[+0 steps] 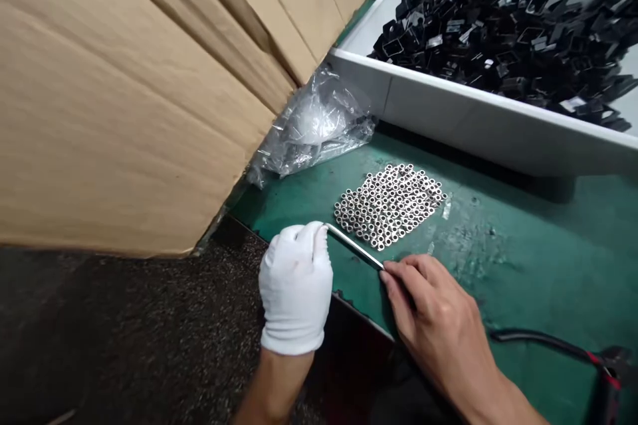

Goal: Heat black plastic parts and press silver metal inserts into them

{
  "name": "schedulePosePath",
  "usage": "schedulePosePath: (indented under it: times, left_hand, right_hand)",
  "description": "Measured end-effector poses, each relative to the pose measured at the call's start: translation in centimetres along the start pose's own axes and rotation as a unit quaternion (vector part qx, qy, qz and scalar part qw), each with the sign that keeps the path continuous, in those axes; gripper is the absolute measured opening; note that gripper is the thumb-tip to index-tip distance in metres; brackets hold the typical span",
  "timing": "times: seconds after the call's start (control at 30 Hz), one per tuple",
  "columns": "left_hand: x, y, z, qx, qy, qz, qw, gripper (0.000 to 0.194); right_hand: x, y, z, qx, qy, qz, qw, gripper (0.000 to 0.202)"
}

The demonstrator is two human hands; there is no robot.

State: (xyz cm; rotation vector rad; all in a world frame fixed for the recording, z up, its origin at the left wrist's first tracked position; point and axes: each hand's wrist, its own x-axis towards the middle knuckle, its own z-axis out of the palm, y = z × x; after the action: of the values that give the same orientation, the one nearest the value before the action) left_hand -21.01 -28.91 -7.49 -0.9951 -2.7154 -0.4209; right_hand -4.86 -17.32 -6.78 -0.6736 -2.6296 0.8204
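Note:
My left hand (296, 282), in a white glove, is closed at the green table's front edge. A thin silvery metal rod (355, 247) runs from its thumb and forefinger down to the right, and looks bent where it meets the glove. The rod's other end is pinched between the thumb and fingers of my bare right hand (436, 312). Anything else inside the gloved fist is hidden. Just beyond the rod, many small ring-shaped metal pieces (391, 204), like nuts or bushings, stand packed close together on the green table (523, 239).
A large cardboard box (124, 99) fills the upper left. Clear plastic wrap (319, 119) lies crumpled beside it. At the back right stands a white bin (478, 89) heaped with black angular parts (503, 46). Pliers with black and red handles (548, 340) lie at the lower right.

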Motion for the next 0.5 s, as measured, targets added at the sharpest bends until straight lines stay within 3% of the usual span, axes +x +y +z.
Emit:
schedulePosePath:
  times: [0.1,0.5]
  left_hand:
    - [0.3,-0.2,0.1,-0.010,0.003,-0.003,1.000,0.019]
    - [1.0,0.4,0.7,-0.001,0.004,-0.050,0.999,0.020]
  right_hand:
    - [0.1,0.2,0.2,0.023,0.024,0.007,0.999,0.007]
    - [1.3,0.6,-0.2,0.047,0.019,0.031,0.998,0.009]
